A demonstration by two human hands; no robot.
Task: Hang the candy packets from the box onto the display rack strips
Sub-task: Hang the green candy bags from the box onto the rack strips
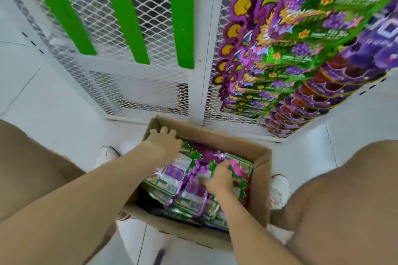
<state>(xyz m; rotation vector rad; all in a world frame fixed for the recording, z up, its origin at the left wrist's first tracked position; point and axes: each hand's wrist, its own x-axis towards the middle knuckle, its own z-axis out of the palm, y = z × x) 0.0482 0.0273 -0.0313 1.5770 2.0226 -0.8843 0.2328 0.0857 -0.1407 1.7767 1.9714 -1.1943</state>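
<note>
An open cardboard box (260,183) sits on the floor between my feet, filled with several green and purple candy packets (176,176). My left hand (163,142) reaches into the box's far left corner, fingers over the packets by the wall; what it holds is hidden. My right hand (217,178) is down among the packets in the middle, fingers curled round the top of one packet. Three bare green display strips (122,13) hang on the white mesh rack (150,84). To the right, hung candy packets (286,49) cover other strips in overlapping rows.
White tiled floor (49,101) surrounds the box. My white shoes (279,189) stand on either side of it, and my knees fill the lower left and right corners. A white rack post (204,60) divides the mesh panels.
</note>
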